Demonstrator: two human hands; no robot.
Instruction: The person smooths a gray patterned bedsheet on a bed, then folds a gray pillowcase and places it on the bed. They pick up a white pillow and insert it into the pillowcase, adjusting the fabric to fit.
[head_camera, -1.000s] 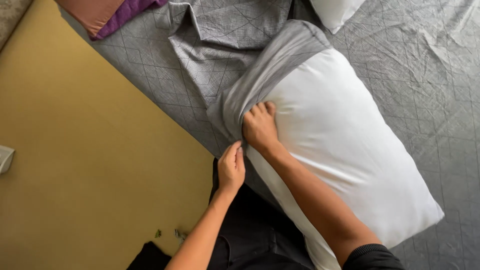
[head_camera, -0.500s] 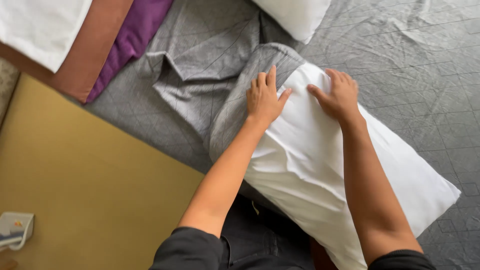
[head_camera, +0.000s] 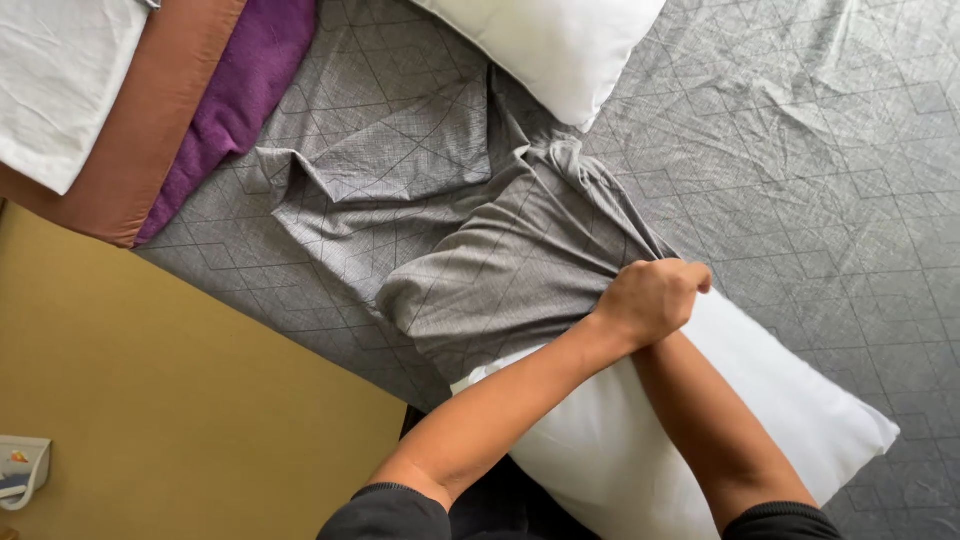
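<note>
Your left hand (head_camera: 650, 298) is a tight fist on the grey pillowcase (head_camera: 510, 270) over the white pillow (head_camera: 760, 400). Your right hand seems hidden behind it, so I cannot tell its grip.

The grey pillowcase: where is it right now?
In the head view the grey pillowcase lies mid-frame on the grey bed sheet, pulled partway over the white pillow, its edge gripped by the left hand.

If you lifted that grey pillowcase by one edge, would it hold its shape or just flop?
The grey pillowcase would probably flop: it already lies in loose folds and creases on the bed. It bunches easily where the left hand grips it over the white pillow, so it likely weighs little. Its woven look suggests it is not very slippery.
</note>
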